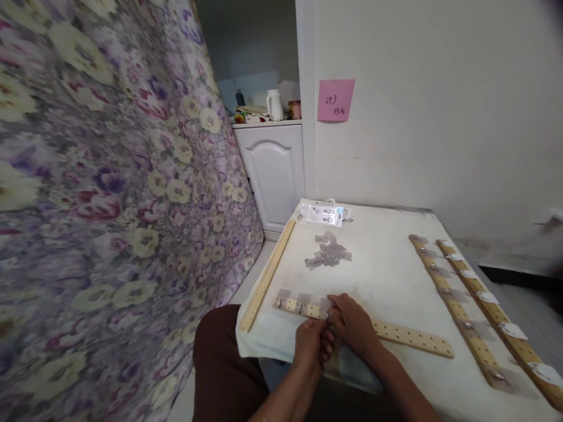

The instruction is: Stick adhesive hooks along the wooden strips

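A perforated wooden strip lies across the near edge of a white-covered table. Both hands meet over its left part. My left hand is curled at the strip's near side, fingers pinched together. My right hand rests on the strip with fingers bent, pinching a small metal piece at the strip. Small clear bags with metal clips sit fastened along the strip's left end. What exactly lies between the fingertips is too small to make out.
A pile of small clear bags lies mid-table, a clear packet at the far edge. Another wooden strip runs along the left edge; two filled strips lie at right. Floral fabric hangs left; a white cabinet stands behind.
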A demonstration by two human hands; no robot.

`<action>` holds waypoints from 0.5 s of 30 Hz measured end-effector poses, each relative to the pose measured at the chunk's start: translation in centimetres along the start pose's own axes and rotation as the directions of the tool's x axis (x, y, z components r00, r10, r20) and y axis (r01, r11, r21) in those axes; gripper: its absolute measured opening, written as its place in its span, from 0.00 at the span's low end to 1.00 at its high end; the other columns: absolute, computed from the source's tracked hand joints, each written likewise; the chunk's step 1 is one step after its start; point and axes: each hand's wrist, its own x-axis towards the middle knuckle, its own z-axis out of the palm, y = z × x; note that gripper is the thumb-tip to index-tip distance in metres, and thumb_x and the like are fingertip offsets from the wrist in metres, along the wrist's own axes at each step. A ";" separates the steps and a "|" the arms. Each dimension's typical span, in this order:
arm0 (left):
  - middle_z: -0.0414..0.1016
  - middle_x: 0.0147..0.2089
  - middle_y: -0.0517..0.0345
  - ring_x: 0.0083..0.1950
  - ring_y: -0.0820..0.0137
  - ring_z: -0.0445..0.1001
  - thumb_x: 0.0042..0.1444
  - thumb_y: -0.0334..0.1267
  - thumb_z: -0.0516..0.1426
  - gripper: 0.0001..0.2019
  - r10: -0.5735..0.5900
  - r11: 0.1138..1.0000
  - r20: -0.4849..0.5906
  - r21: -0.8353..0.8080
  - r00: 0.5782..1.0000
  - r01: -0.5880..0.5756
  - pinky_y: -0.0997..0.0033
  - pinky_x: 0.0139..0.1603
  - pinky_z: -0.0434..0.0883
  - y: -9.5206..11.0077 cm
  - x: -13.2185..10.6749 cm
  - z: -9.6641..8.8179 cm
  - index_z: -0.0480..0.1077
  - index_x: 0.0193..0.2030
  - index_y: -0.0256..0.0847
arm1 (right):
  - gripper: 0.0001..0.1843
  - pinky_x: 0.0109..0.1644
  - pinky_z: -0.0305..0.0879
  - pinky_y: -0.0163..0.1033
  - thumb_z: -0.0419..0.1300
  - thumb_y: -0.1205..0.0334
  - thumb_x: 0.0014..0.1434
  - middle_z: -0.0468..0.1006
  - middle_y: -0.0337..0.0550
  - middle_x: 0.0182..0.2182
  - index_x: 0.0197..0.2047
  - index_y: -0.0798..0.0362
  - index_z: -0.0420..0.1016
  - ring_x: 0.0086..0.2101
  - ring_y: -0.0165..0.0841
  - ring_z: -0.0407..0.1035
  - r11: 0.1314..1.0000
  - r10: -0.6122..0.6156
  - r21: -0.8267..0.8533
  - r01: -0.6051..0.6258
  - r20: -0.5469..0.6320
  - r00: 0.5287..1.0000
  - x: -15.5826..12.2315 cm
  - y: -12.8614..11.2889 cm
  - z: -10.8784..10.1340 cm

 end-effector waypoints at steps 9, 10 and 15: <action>0.67 0.13 0.65 0.09 0.80 0.58 0.43 0.40 0.53 0.07 -0.003 1.000 -0.009 0.003 1.000 0.004 0.80 0.11 0.46 0.0 0.0 0.2 0.61 0.24 0.40 | 0.20 0.48 0.60 0.39 0.51 0.64 0.54 0.72 0.47 0.41 0.51 0.55 0.68 0.43 0.37 0.65 1.000 0.017 -0.010 -0.017 0.014 1.000 0.0 0.0 0.1; 0.67 0.13 0.65 0.09 0.80 0.58 0.43 0.40 0.53 0.07 -0.002 1.000 -0.009 0.003 1.000 0.002 0.80 0.11 0.46 0.0 0.0 0.2 0.61 0.24 0.40 | 0.20 0.48 0.60 0.39 0.51 0.64 0.54 0.72 0.47 0.41 0.51 0.55 0.68 0.43 0.37 0.65 1.000 0.021 -0.013 -0.021 0.016 1.000 0.1 0.0 0.2; 0.66 0.13 0.65 0.09 0.80 0.58 0.43 0.41 0.53 0.07 -0.006 1.000 -0.011 0.004 1.000 0.006 0.80 0.11 0.46 0.0 -0.1 0.2 0.61 0.23 0.40 | 0.19 0.47 0.60 0.39 0.51 0.63 0.55 0.72 0.47 0.41 0.50 0.54 0.68 0.43 0.37 0.65 0.999 0.044 -0.027 -0.044 0.016 0.999 0.2 0.0 0.3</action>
